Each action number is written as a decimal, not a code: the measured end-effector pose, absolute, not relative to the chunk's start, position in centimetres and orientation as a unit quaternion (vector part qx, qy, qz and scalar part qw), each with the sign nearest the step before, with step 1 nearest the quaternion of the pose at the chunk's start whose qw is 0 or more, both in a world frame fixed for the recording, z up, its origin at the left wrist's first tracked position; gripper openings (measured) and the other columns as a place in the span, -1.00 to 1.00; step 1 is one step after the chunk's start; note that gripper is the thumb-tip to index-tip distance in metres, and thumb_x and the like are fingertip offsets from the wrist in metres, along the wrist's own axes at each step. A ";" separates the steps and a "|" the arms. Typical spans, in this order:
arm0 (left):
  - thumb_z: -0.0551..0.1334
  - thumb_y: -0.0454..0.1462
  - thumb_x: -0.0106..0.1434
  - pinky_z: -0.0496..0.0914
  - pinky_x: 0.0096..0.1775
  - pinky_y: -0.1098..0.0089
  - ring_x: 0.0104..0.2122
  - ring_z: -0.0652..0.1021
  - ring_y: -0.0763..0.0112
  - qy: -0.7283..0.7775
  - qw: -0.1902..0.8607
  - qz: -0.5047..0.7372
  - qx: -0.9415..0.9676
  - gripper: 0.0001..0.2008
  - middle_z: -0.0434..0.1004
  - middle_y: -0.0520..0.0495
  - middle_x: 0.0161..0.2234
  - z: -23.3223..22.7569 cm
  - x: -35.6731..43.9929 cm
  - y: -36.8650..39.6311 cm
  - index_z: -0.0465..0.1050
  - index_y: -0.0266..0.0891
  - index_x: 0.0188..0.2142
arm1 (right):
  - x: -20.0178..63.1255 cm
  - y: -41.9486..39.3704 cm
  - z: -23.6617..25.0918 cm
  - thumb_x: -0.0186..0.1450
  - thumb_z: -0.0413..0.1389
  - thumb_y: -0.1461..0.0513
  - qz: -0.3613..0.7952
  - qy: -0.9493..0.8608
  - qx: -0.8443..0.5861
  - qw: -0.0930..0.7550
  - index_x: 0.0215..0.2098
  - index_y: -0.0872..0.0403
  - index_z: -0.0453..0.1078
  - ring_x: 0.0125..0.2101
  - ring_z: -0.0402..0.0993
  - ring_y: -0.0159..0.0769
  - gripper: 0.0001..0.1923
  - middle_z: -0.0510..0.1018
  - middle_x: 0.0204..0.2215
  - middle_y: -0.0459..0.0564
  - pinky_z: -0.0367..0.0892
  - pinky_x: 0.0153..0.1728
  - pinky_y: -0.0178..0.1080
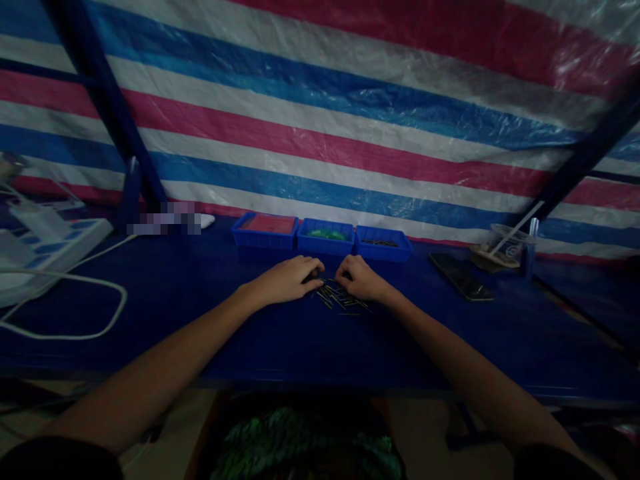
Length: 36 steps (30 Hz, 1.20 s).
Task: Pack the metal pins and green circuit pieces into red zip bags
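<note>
On the blue table lies a loose pile of thin, brass-coloured metal pins point(330, 294), pointing in several directions. My left hand point(293, 279) rests at the pile's left edge, its fingers bent and its thumb apart from them. From the right, my right hand point(364, 279) curves over the pile's upper edge, fingers bent, with a small dark gap between thumb and forefinger. Nothing held shows in either hand. Just behind the hands stand three blue bins: one with flat reddish pieces point(273, 225), one with green pieces point(327, 235), and one with small dark metal parts point(379, 244).
A dark phone point(461, 277) lies to the right, near a clear plastic cup point(511, 241) on a small stand. At far left are a white power strip point(75, 243) and a looped white cable point(123, 300). A striped plastic sheet point(320, 133) hangs behind the table point(280, 353).
</note>
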<state>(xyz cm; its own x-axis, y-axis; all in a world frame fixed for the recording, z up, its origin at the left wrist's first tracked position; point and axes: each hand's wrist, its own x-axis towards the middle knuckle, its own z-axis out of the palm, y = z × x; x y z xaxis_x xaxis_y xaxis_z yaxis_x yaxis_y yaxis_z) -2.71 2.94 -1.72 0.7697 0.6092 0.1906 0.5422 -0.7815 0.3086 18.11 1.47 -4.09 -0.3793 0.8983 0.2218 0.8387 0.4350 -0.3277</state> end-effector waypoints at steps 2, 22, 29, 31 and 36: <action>0.07 -0.18 0.24 0.27 -0.16 0.35 -0.19 0.41 0.32 0.305 0.108 0.161 0.932 -0.76 0.44 -0.07 -0.25 -2.0 -2.3 2.9 0.33 -0.23 -0.16 | 17.9 1.4 -4.2 0.18 0.06 0.29 0.077 -0.819 -0.536 0.193 -0.43 0.12 0.42 -0.24 0.27 -0.26 -0.90 0.42 -0.32 0.04 0.16 -0.19 -0.21; 0.01 -0.28 0.21 0.20 -0.21 0.21 -0.19 0.38 0.21 0.398 0.045 0.168 0.901 -0.82 0.46 -0.06 -0.28 -2.5 -0.6 2.8 0.37 -0.22 -0.35 | 17.3 0.6 -4.4 0.31 -0.06 0.23 0.033 -0.828 -0.517 0.214 -0.35 0.10 0.36 -0.27 0.25 -0.29 -0.82 0.38 -0.34 0.01 0.16 -0.20 -0.21; 0.00 -0.26 0.22 0.19 -0.21 0.21 -0.20 0.39 0.22 0.381 0.051 0.146 0.912 -0.80 0.47 -0.05 -0.27 -2.7 -1.4 2.9 0.38 -0.20 -0.31 | 17.2 0.0 -4.0 0.21 0.08 0.19 0.042 -0.845 -0.494 0.201 -0.36 0.07 0.38 -0.21 0.24 -0.25 -0.89 0.39 -0.28 -0.01 0.14 -0.19 -0.19; 0.00 -0.27 0.22 0.19 -0.22 0.21 -0.20 0.40 0.22 0.376 0.055 0.141 0.914 -0.80 0.47 -0.04 -0.26 -2.6 -1.4 2.8 0.38 -0.20 -0.30 | 17.2 0.0 -4.1 0.22 0.06 0.24 0.053 -0.845 -0.493 0.203 -0.38 0.08 0.37 -0.22 0.24 -0.27 -0.92 0.39 -0.29 -0.01 0.15 -0.19 -0.20; 0.01 -0.22 0.25 0.19 -0.20 0.24 -0.19 0.41 0.25 0.354 0.068 0.143 0.922 -0.80 0.47 -0.04 -0.27 -2.5 -1.1 2.4 0.39 -0.19 -0.29 | 17.1 0.3 -4.4 0.24 0.03 0.24 0.069 -0.835 -0.498 0.224 -0.37 0.10 0.35 -0.24 0.26 -0.28 -0.91 0.40 -0.32 -0.01 0.16 -0.20 -0.21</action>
<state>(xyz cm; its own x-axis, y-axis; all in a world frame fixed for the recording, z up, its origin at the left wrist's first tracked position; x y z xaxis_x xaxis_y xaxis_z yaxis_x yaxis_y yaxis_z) -1.13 2.40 -2.49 0.7079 0.6726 0.2158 0.6336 -0.7396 0.2269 17.09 0.26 -4.39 -0.4029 0.8625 0.3062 0.8007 0.4942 -0.3385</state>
